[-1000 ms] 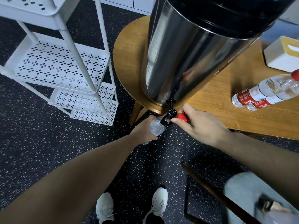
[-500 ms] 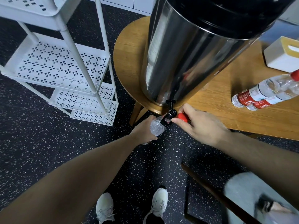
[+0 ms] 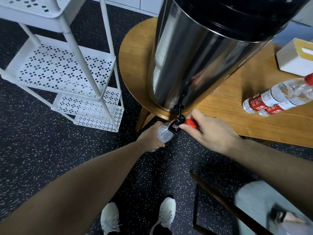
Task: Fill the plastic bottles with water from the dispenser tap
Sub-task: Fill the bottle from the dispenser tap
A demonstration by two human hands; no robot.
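The left hand [image 3: 152, 136] grips a clear plastic bottle [image 3: 164, 134] under the black tap [image 3: 177, 123]; the right hand [image 3: 210, 131] pinches its red lever [image 3: 191, 123]. Keep the bottle's mouth directly beneath the spout, and release before it overflows.

Head-worn view, steeply downward, close above hands [image 3: 211, 133]

Both forearms are bare from the lower edge of the view up to the wrists, with no sleeve, watch or band showing on either. The left hand [image 3: 152, 136] and the right hand [image 3: 211, 133] wear no gloves and no rings that can be made out. On the feet are pale, off-white lace-up trainers: the left shoe [image 3: 109, 217] and the right shoe [image 3: 166, 212], each with light laces and a rounded toe. Dark fabric, either sock or trouser hem, shows at the opening of each shoe.
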